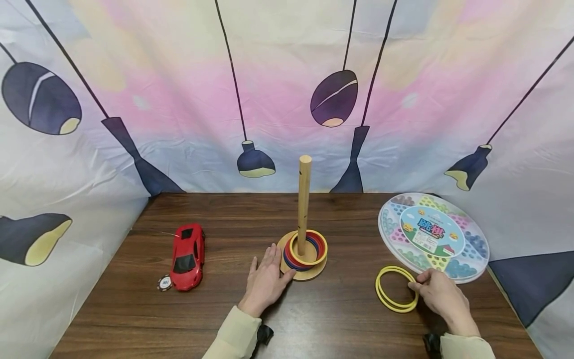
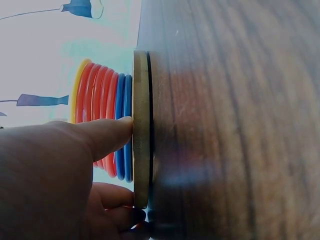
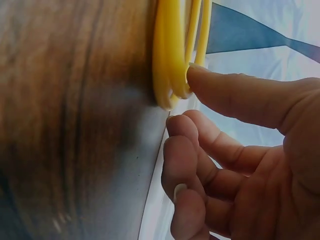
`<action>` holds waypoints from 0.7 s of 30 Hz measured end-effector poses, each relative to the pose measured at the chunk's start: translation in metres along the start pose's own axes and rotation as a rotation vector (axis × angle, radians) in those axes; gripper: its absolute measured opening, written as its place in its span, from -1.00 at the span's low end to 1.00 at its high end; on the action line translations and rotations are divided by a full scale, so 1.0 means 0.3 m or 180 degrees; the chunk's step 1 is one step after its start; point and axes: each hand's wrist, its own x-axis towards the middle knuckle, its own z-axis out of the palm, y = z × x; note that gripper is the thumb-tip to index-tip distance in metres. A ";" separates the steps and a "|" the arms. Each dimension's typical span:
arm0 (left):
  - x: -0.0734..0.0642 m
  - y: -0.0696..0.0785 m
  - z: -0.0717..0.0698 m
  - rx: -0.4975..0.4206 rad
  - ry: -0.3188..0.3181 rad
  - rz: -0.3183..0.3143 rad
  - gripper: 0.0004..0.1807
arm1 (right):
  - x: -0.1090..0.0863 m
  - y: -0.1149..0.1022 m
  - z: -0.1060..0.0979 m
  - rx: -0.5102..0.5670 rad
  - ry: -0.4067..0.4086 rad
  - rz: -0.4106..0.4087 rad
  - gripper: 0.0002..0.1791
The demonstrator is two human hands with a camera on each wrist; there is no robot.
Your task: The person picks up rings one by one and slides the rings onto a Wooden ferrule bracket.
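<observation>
A wooden peg stand (image 1: 304,199) stands upright on the table, with blue and red rings (image 2: 100,92) stacked round its peg and a yellow ring (image 1: 324,243) on top. My left hand (image 1: 265,285) rests against the left side of the round base (image 2: 142,130), fingers extended, thumb tip on the base beside the blue rings. To the right lie two yellow rings (image 1: 381,294), one over the other and slightly offset. My right hand (image 1: 441,295) pinches the upper one at its right edge. In the right wrist view, the thumb touches the ring (image 3: 174,60), with curled fingertips close by its rim.
A red toy car (image 1: 188,259) sits on the left of the table, beside a chip marked 100 (image 1: 164,283). At the right back lies a round Chinese checkers box (image 1: 471,244), just beyond my right hand. A patterned cloth (image 1: 287,99) hangs behind the table.
</observation>
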 end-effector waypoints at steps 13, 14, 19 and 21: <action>-0.001 -0.001 -0.001 -0.0004 0.0004 0.0005 -0.15 | -0.004 -0.004 0.021 0.0074 0.0091 -0.0101 -0.65; -0.001 -0.002 -0.001 -0.0007 0.0002 0.0001 -0.15 | -0.003 -0.005 0.022 0.0076 0.0092 -0.0120 -0.66; -0.001 -0.002 0.000 -0.0016 0.0000 0.0006 -0.15 | -0.003 -0.005 0.023 0.0055 0.0111 -0.0261 -0.73; -0.001 -0.002 0.000 -0.0022 0.0003 0.0006 -0.15 | -0.004 -0.003 0.024 0.0050 0.0127 -0.0308 -0.75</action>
